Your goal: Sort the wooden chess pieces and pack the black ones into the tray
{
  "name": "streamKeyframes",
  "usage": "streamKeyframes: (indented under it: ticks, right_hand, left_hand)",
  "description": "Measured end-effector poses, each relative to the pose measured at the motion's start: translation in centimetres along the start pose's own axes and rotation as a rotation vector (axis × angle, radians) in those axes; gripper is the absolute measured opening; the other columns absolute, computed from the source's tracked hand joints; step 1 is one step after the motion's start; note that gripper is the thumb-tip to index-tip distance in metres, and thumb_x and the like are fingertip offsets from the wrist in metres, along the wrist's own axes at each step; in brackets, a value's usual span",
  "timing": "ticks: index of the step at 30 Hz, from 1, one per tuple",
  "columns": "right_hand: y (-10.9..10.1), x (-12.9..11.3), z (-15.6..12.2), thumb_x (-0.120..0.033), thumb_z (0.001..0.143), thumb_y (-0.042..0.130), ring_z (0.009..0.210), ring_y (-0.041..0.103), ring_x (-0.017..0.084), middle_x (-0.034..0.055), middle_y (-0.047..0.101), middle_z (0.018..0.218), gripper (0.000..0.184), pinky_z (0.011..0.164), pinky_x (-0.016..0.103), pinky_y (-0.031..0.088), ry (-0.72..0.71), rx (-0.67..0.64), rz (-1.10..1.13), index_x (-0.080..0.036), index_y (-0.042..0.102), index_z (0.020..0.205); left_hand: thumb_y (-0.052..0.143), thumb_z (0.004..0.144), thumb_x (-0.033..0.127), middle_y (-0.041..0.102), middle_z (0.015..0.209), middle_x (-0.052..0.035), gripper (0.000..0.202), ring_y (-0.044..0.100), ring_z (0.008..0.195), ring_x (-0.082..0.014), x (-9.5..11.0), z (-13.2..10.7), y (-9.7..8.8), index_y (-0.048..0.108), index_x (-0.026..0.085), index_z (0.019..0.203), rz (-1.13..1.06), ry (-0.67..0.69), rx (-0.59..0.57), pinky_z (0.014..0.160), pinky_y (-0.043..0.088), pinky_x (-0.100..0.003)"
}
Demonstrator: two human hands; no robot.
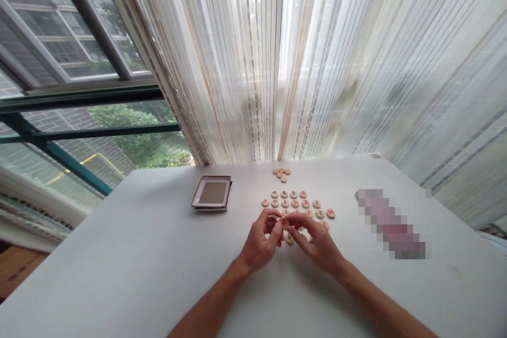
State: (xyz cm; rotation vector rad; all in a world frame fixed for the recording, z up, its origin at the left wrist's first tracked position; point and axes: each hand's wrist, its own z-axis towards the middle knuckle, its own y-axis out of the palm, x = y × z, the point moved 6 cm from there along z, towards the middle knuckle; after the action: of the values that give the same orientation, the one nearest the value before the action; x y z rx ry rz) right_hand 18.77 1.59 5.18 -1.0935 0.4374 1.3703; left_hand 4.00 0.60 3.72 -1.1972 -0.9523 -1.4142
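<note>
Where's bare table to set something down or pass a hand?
Widest bare patch: the table left of the box and the left hand. Also a strip between the discs and the blurred item. Crowded: the middle, where the left hand and the right hand sit over the discs, small pile behind.

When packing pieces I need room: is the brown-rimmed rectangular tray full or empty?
Empty: the brown-rimmed rectangular tray shows only a bare flat floor; the round wooden discs lie outside on the white table.

I see bright, soft daylight coming through the curtain point(317, 63) behind the table point(119, 243). Shadows are faint. Lines bend near the edges.
</note>
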Motion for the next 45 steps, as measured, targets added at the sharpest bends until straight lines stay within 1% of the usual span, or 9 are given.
streamKeyframes:
  ticks: [4,10,14,18,25,35,38,42,45]
  right_hand:
    - [0.1,0.3,-0.1,-0.03,0.095,0.061,0.089,0.071,0.021,0.0076,0.073,0.105,0.023,0.081,0.035,0.061,0.023,-0.013,0.048,-0.024,0.064,0.116]
    - [0.5,0.1,-0.2,-0.029,0.096,0.059,0.091,0.071,0.021,0.0076,0.072,0.105,0.022,0.082,0.034,0.061,0.035,-0.042,0.082,-0.024,0.063,0.117]
    - [0.4,0.5,-0.1,-0.031,0.096,0.059,0.094,0.071,0.021,0.0081,0.071,0.107,0.022,0.084,0.035,0.06,0.069,-0.046,0.117,-0.023,0.063,0.116]
    - [0.2,0.6,-0.1,-0.031,0.096,0.06,0.099,0.07,0.022,0.0079,0.071,0.109,0.021,0.087,0.036,0.06,0.072,-0.026,0.146,-0.024,0.064,0.114]
    - [0.9,-0.6,0.1,-0.032,0.096,0.059,0.084,0.072,0.02,0.0069,0.073,0.098,0.019,0.076,0.032,0.062,0.055,-0.086,0.151,-0.022,0.065,0.112]
    - [0.7,-0.8,0.1,-0.028,0.096,0.058,0.082,0.07,0.019,0.0058,0.073,0.096,0.018,0.073,0.031,0.06,0.033,-0.101,0.121,-0.023,0.064,0.112]
    - [0.4,-0.9,0.1,-0.028,0.095,0.06,0.082,0.07,0.019,0.0059,0.074,0.098,0.018,0.075,0.032,0.06,0.013,-0.074,0.067,-0.023,0.065,0.112]
    - [-0.6,-0.9,0.2,-0.027,0.094,0.06,0.083,0.069,0.02,0.0063,0.074,0.1,0.019,0.077,0.034,0.059,-0.023,-0.004,-0.039,-0.024,0.066,0.112]
    - [-1.2,-0.8,0.4,-0.028,0.095,0.058,0.081,0.068,0.02,0.0071,0.073,0.098,0.018,0.073,0.033,0.06,-0.026,0.023,-0.092,-0.024,0.066,0.111]
  left_hand:
    - [0.058,0.094,0.041,0.058,0.072,0.0018,0.029,0.058,0.061,-0.0112,0.1,0.0,0.1,0.049,0.019,0.11,-0.005,0.01,-0.008,0.058,0.049,-0.022]
    - [0.053,0.095,0.047,0.054,0.061,0.0046,0.029,0.055,0.054,-0.0103,-0.3,0.1,-0.1,0.051,0.019,0.101,0.024,-0.016,0.06,0.053,0.045,-0.02]
    - [0.05,0.097,0.048,0.057,0.064,0.0031,0.031,0.056,0.055,-0.0108,-0.3,0.1,0.1,0.051,0.019,0.105,-0.024,-0.008,0.021,0.055,0.047,-0.022]
    - [0.057,0.094,0.044,0.059,0.072,0.001,0.031,0.059,0.062,-0.0119,-0.1,0.1,0.2,0.05,0.019,0.11,-0.017,0.02,-0.017,0.058,0.05,-0.022]
    - [0.059,0.092,0.048,0.06,0.062,0.0027,0.03,0.057,0.052,-0.0107,-0.5,0.3,-0.6,0.051,0.019,0.097,0.034,-0.028,0.046,0.05,0.044,-0.019]
    - [0.061,0.091,0.047,0.065,0.065,-0.0014,0.033,0.063,0.058,-0.0134,1.6,1.1,-1.2,0.056,0.016,0.099,0.041,-0.071,-0.193,0.058,0.05,-0.024]
    - [0.062,0.091,0.047,0.067,0.069,-0.0035,0.034,0.065,0.061,-0.0146,2.0,1.6,-2.2,0.057,0.015,0.1,0.082,-0.074,-0.208,0.059,0.052,-0.025]
    - [0.062,0.09,0.048,0.069,0.079,-0.0052,0.033,0.064,0.066,-0.0143,1.3,2.2,-5.1,0.06,0.016,0.097,0.197,-0.06,-0.08,0.06,0.052,-0.024]
    - [0.063,0.088,0.047,0.071,0.084,-0.0053,0.032,0.063,0.068,-0.0141,0.3,2.1,-6.4,0.065,0.016,0.093,0.344,-0.059,-0.043,0.062,0.051,-0.024]
